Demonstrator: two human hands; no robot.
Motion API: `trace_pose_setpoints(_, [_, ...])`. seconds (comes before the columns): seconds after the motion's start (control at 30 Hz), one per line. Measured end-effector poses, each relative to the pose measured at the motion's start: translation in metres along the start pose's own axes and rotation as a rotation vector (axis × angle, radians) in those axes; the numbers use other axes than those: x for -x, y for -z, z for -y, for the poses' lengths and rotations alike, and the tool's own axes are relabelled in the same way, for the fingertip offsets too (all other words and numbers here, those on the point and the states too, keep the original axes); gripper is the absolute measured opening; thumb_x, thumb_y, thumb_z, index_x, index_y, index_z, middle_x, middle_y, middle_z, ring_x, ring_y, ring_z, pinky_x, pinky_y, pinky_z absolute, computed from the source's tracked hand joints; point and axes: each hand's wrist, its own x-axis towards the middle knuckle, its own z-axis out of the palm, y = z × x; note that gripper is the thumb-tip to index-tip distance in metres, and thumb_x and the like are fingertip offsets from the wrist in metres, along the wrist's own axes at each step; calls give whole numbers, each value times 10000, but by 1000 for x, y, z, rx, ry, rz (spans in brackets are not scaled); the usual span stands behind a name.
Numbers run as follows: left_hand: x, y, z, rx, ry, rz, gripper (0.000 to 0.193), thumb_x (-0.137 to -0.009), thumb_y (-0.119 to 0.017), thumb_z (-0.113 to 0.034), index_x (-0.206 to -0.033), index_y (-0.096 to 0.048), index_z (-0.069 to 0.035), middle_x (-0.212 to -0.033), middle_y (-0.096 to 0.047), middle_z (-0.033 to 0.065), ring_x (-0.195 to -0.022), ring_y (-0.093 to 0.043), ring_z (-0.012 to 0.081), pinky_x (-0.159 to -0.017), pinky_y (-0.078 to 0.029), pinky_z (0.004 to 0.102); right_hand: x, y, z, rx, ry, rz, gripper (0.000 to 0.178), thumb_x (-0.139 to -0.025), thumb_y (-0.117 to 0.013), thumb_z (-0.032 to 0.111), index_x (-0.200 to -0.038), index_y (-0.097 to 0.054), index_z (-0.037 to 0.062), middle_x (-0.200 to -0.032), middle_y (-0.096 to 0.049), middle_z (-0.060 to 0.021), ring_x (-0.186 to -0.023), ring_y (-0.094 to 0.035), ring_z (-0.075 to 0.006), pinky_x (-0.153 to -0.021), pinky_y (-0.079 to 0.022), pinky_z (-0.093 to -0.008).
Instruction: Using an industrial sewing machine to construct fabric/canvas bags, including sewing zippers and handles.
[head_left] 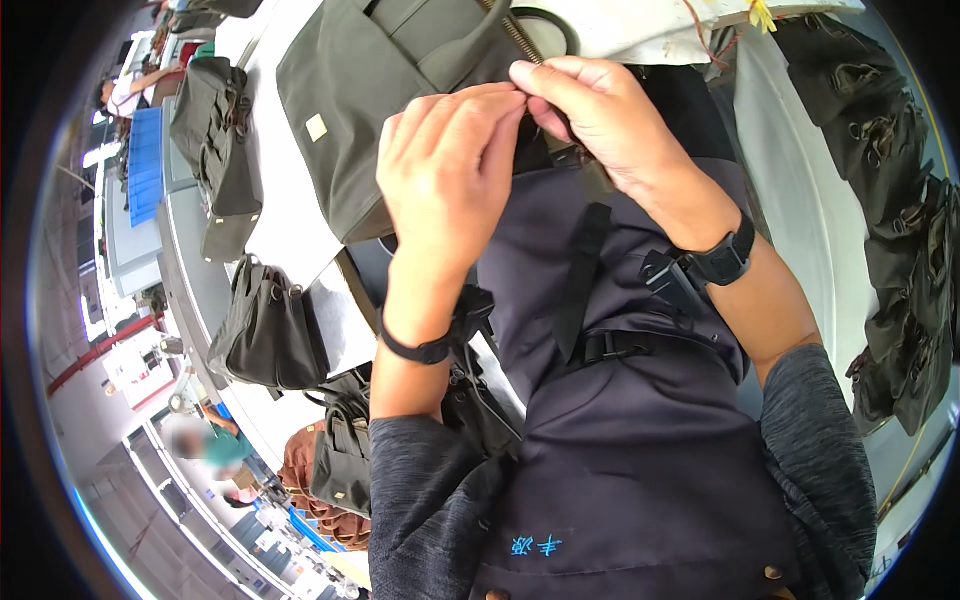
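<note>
Up close to the chest, the left hand (450, 170) and right hand (600, 110) meet fingertip to fingertip, wrists bent, pinching the zipper (520, 38) of the olive bag (360, 110) on the white table (280, 210).

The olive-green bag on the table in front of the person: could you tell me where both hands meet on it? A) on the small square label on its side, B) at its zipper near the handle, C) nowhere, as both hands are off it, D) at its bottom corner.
B: the left hand and right hand pinch together at the zipper by the olive-green bag's handle.
</note>
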Motion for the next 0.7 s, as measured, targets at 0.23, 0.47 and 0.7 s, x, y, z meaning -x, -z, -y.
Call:
trace_pose_setpoints(0.23, [-85, 47, 13, -201, -219, 256, 270, -927, -799, -184, -1178, -760, -94, -1087, -753, 100, -1027, -713, 301, -905, -559, 388, 2, -5, -1, 17, -15, -87, 308, -1024, -718, 309, -840, -706, 63, -722, -591, 51, -639, -470, -24, -598, -353, -213])
trace_pose_setpoints(0.47, [-117, 17, 30, -252, -499, 483, 314, -899, -735, -244, -1122, -702, -26, -1242, -676, 191, -1238, -602, 338, -1047, -488, 432, 1, -3, -1, 182, 33, -94, 353, -1031, -694, 296, -766, -658, 65, -674, -576, 38, -609, -484, -40, -579, -355, -239])
trace_pose_setpoints(0.7, [-82, 75, 8, -589, -304, 98, 200, -863, -851, -238, -984, -752, -113, -949, -734, 25, -1036, -734, 239, -1040, -503, 447, 0, -3, -12, -2, 130, -56, 317, -1055, -675, 244, -815, -679, 36, -692, -584, 36, -598, -516, -37, -568, -420, -223])
